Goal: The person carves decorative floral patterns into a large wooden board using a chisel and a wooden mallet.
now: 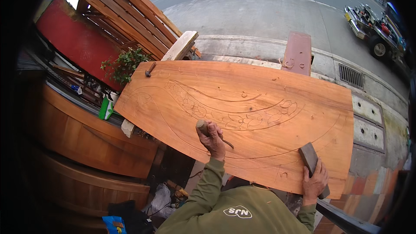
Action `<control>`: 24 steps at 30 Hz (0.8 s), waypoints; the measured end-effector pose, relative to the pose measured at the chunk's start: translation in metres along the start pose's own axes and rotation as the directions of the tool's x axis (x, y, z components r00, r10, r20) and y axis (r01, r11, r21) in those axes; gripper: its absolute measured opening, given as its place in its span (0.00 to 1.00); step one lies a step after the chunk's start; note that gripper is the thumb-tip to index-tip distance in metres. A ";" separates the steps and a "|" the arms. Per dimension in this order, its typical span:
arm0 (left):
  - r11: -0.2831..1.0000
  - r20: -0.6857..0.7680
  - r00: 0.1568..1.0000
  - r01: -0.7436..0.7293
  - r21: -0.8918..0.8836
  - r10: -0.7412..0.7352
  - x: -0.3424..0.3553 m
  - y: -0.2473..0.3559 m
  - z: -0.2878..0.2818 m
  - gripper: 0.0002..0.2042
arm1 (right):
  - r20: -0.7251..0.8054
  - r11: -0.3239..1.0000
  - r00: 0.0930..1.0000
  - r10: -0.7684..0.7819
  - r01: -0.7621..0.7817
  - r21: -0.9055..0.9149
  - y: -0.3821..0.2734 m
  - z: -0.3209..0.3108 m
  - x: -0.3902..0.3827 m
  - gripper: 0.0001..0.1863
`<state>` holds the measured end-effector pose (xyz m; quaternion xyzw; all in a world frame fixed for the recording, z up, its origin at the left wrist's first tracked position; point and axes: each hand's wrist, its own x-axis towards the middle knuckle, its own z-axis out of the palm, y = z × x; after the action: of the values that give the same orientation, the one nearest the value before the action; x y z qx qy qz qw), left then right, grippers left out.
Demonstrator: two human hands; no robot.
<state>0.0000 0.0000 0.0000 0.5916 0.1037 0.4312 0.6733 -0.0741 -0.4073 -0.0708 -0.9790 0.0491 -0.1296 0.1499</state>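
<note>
A large wooden panel point(277, 141) lies flat in front of me, with a curved band of carved leaves and flowers point(234, 115) and long grooved lines. My left hand point(212, 142) is closed round the thick handle of a wood gouge point(202, 125). The gouge's thin dark blade points down to the right, toward the panel's surface; whether its tip touches, I cannot tell. At the panel's near right part, my right hand point(315, 182) grips a dark rectangular wooden block point(308, 155), tilted with its free end pointing away from me.
A small hammer point(150, 69) lies at the panel's far left corner, beside a leafy plant point(123, 66). Curled shavings point(284, 175) dot the panel. Supports include a reddish plank point(297, 52). A green broom point(105, 107) and wooden panels point(93, 134) stand left. A parked vehicle point(377, 34) is far right.
</note>
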 end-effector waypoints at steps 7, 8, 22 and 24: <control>0.999 0.000 1.000 -0.006 -0.038 0.006 0.011 0.004 0.009 0.16 | -0.007 0.998 1.000 -0.018 0.018 -0.066 -0.025 -0.026 0.015 0.40; 0.999 0.008 1.000 0.025 -0.028 -0.025 0.009 0.006 0.012 0.17 | 0.014 0.999 0.999 -0.045 0.045 -0.022 -0.022 -0.033 0.014 0.41; 0.982 0.279 0.944 0.188 -0.009 -0.178 0.007 -0.042 0.034 0.22 | 0.004 0.988 0.997 0.081 -0.080 -0.134 -0.002 -0.041 -0.006 0.41; 0.975 0.302 0.929 0.223 -0.002 -0.212 0.013 -0.044 0.039 0.22 | 0.002 0.989 0.997 0.083 -0.082 -0.125 -0.007 -0.042 -0.004 0.41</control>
<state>0.0536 -0.0148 -0.0237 0.6225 0.0575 0.2610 0.7356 -0.0887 -0.4120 -0.0314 -0.9840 0.0972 -0.1162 0.0936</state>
